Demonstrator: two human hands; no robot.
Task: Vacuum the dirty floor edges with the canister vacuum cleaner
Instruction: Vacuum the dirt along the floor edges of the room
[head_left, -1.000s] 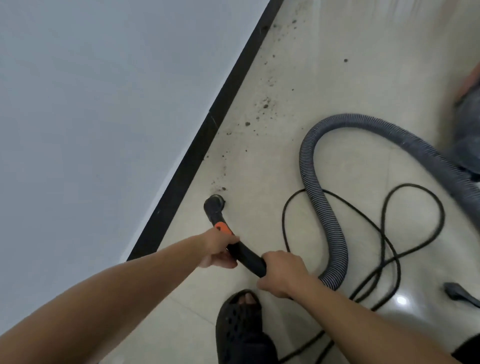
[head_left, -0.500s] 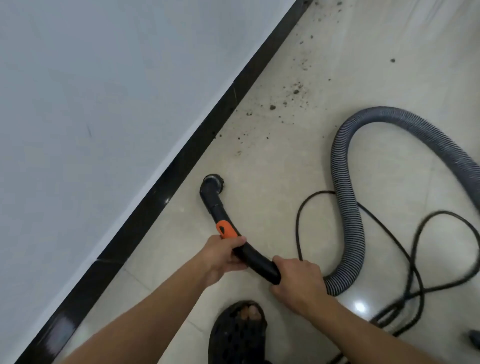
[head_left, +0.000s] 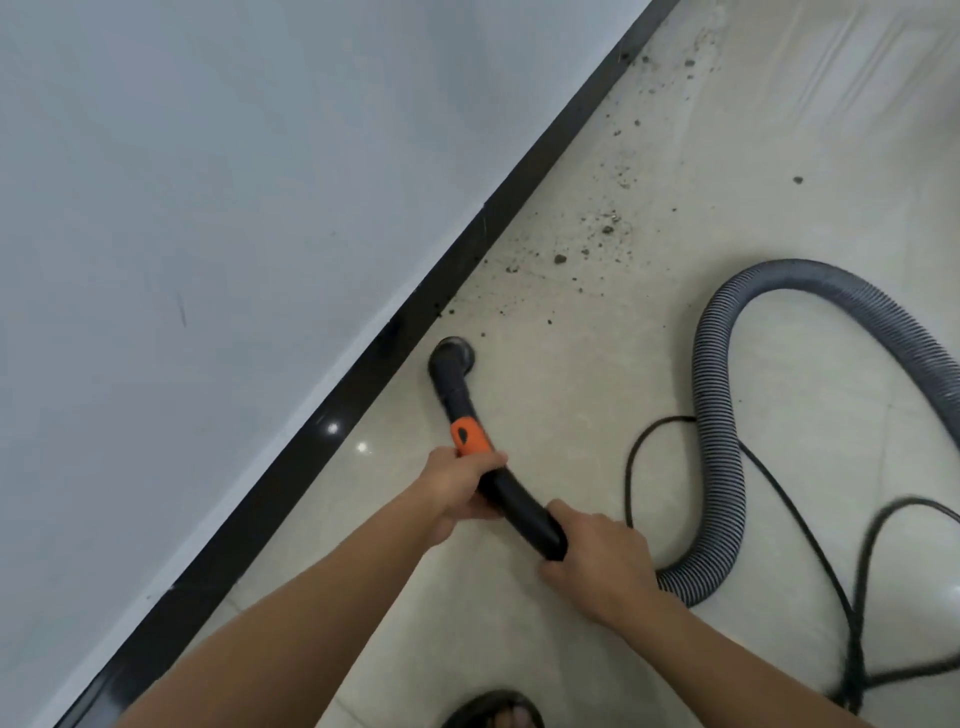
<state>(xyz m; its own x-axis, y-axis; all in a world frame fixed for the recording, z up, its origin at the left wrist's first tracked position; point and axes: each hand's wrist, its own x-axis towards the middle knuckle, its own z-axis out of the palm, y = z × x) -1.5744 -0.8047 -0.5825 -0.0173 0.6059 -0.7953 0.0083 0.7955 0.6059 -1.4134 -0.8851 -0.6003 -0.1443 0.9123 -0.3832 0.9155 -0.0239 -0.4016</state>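
Gripping the black wand (head_left: 519, 506) with left hand (head_left: 462, 486) just under the orange collar (head_left: 469, 435), right hand (head_left: 597, 564) nearer. Nozzle (head_left: 451, 358) down on the floor (head_left: 519, 415), just beside the baseboard (head_left: 363, 364); dirt (head_left: 597, 234) scattered farther along. To the right, looped hose (head_left: 719, 415) and tangled cord (head_left: 629, 478).

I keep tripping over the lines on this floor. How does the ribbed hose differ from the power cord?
The hose is thick, grey and ribbed; the cord is thin, smooth and black. The hose sweeps in one broad arch; the cord lies in loose, crossing loops. The hose runs up to the wand gripped by the right hand; the cord is held by neither hand. Both lie on the tiled floor right of the hands.
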